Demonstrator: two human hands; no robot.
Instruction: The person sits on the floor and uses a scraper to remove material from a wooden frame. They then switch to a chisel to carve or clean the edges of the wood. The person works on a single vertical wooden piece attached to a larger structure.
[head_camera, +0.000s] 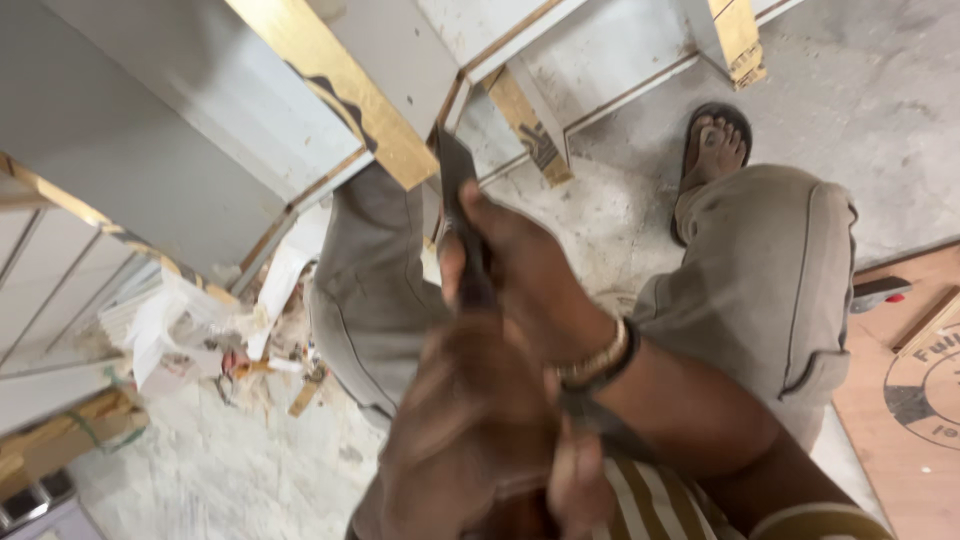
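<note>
At frame centre, the right hand (530, 270) grips a dark flat blade (455, 175) against the gold-edged white panel (330, 70); the blurred left hand (470, 440) wraps below it. A slip could gouge the edging.

From my remote seat I see a pale, dusty concrete floor (880, 110) carrying everything. A heap of white paper scraps and wood offcuts (215, 335) lies on it at left, just beside the white panels with gold edging (300, 70) that stand on it. At right, 1 plywood sheet (890, 420) lies flat, and 1 sandalled foot (712, 150) rests on the concrete.
</note>
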